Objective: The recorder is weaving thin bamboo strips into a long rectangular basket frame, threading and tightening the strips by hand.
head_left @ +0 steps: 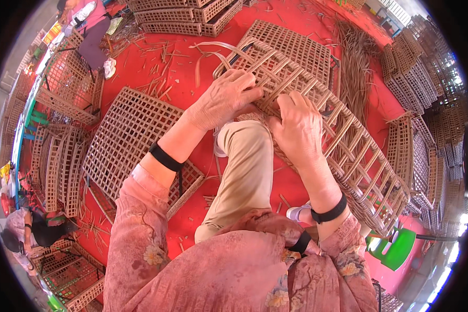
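**Woven frame under both hands, over the knee**

Woven frame (317,119): a long openwork piece of pale cane, ladder-like slats between two edge bands, resting across the person's raised knee (247,151) and running away from the hands toward the lower right. Its near end lies directly under both hands; loose flat strips (213,49) curl off that end, just beyond the left hand.

Left hand (224,99): forearm comes in from the lower left, wrist bent slightly, palm down on the frame's end. Fingers curled and pressed together onto the weave, tips touching the slats; closed down over the strands, though what exactly is pinched beneath cannot be made out. Black band (165,157) at the wrist, floral pink sleeve (140,208) below it.

Right hand (298,127): forearm rises almost straight from the lower edge, back of hand to the camera. Fingers bent and tucked into the weave just beside the left hand's fingertips; knuckles raised, grip partly closed on a slat or strand, the hold itself hidden by the hand. Black band on this wrist too.

The two hands sit close, nearly touching, above the knee.

Around them: a flat lattice panel (125,135) on the red floor (151,67), left of the left forearm. A second panel (296,44) lies beyond the hands, partly under the frame. Stacked frames (421,78) stand well to the right of the right hand. A green plastic stool (398,249) shows near the right elbow. Another person (91,28) sits well beyond the left hand.
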Tool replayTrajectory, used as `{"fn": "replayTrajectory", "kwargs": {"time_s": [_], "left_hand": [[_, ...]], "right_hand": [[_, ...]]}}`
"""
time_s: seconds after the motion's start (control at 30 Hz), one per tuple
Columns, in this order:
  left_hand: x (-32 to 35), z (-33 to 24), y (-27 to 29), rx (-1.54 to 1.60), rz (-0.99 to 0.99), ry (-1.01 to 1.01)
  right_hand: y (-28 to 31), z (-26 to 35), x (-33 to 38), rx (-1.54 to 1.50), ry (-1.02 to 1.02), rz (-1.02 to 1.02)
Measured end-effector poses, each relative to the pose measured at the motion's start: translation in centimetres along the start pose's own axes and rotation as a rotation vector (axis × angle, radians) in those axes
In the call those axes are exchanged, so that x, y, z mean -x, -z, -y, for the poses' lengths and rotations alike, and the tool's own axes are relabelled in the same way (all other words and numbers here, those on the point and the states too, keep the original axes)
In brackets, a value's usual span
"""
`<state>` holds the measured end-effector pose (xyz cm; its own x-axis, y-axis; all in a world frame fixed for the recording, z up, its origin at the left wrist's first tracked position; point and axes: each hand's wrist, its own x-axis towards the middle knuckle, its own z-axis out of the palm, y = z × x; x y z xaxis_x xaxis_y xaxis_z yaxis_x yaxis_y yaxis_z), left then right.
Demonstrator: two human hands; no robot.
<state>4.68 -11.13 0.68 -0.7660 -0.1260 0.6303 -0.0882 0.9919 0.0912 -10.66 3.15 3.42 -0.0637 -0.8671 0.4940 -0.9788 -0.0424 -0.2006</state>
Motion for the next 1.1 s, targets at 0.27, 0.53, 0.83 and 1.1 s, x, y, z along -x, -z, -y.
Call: {"fn": "replayTrajectory", "kwargs": {"time_s": [0.27,0.53,0.83,1.1], "left_hand": [[0.8,1.7,0.8,0.487,-0.279,0.294],[1.0,7.2,-0.7,0.480,-0.333,1.373],[-0.1,6.2,-1.3,1.498,-1.040,1.033],[1.0,8.0,-0.2,2.113,-0.992,0.909]], "right_hand": [[0.0,0.6,-1.1,-0.053,0.096,-0.059],[-4.2,2.0,-4.0,-0.187,0.188,-0.088],[-4.9,2.9,-4.5,-0.036,0.098,-0.138],[-6.7,4.2,-6.2,0.006,0.152,-0.170]]}}
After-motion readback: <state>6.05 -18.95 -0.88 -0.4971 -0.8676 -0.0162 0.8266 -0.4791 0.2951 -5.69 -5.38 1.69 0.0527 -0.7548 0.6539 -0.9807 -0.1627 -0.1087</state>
